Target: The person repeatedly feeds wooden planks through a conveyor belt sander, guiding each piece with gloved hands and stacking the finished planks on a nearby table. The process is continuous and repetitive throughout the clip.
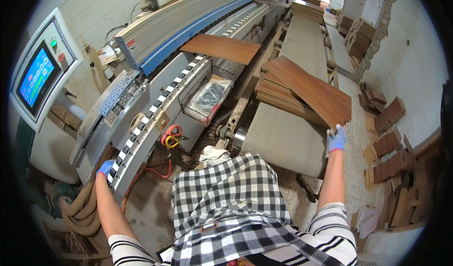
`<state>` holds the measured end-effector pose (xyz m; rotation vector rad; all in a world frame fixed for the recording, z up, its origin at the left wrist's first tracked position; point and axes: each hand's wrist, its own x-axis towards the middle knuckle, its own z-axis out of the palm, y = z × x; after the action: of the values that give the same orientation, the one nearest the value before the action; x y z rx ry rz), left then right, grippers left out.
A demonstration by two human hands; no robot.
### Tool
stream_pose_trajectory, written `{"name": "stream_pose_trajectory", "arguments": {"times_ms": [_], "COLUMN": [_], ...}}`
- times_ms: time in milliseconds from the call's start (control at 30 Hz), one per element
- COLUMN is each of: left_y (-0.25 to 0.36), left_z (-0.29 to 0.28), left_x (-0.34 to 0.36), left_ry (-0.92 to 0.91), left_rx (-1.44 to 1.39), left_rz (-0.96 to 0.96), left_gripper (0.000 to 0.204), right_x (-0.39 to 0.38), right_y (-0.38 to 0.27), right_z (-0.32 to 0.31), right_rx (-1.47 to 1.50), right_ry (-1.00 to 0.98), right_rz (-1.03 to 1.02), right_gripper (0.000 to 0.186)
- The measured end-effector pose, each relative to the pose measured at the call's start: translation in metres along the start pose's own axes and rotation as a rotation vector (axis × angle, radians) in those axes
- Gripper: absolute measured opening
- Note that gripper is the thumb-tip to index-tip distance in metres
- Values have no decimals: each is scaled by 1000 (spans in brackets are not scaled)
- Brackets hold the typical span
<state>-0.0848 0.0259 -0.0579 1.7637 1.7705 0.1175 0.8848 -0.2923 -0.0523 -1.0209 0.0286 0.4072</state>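
Observation:
My left hand (pixel 104 168), in a blue glove, rests at the near end of a machine's feed track (pixel 138 130) with black-and-white pads, fingers curled over its edge. With my blue-gloved right hand (pixel 336 138) I grip the near corner of a reddish-brown board (pixel 309 87), which lies askew on a stack of similar boards (pixel 278 97) on a grey conveyor (pixel 283 138). Another board (pixel 219 49) lies across the track farther along. Red- and yellow-handled scissors (pixel 172 136) are beside the track, below a wire basket (pixel 206 96) holding a plastic-wrapped item.
A control panel with a screen (pixel 40 70) stands at left. A blue guide rail (pixel 184 37) runs into the distance. Board stacks (pixel 391 112) line the right wall (pixel 410 63). Hoses (pixel 82 209) lie low at left, a white rag (pixel 214 155) before the conveyor. People appear small at the far end.

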Motion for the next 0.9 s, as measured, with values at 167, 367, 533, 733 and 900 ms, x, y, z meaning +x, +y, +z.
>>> {"name": "stream_pose_trajectory", "arguments": {"times_ms": [167, 367, 533, 733, 900], "left_y": [33, 79, 89, 111, 108], "left_z": [1, 5, 7, 5, 7], "left_x": [-18, -32, -36, -45, -41], "left_ry": [24, 2, -17, 16, 4], "left_rx": [76, -134, -69, 26, 53], "left_rz": [2, -35, -32, -40, 10], "left_gripper": [37, 37, 36, 42, 49], "right_x": [-104, -190, -242, -294, -349], "right_y": [2, 10, 11, 27, 48], "right_z": [8, 34, 30, 59, 121], "right_rx": [155, -19, -11, -35, -92], "right_ry": [-206, -452, -568, -634, -927], "right_rz": [242, 316, 381, 572, 708], "right_gripper": [17, 28, 31, 37, 47]}}
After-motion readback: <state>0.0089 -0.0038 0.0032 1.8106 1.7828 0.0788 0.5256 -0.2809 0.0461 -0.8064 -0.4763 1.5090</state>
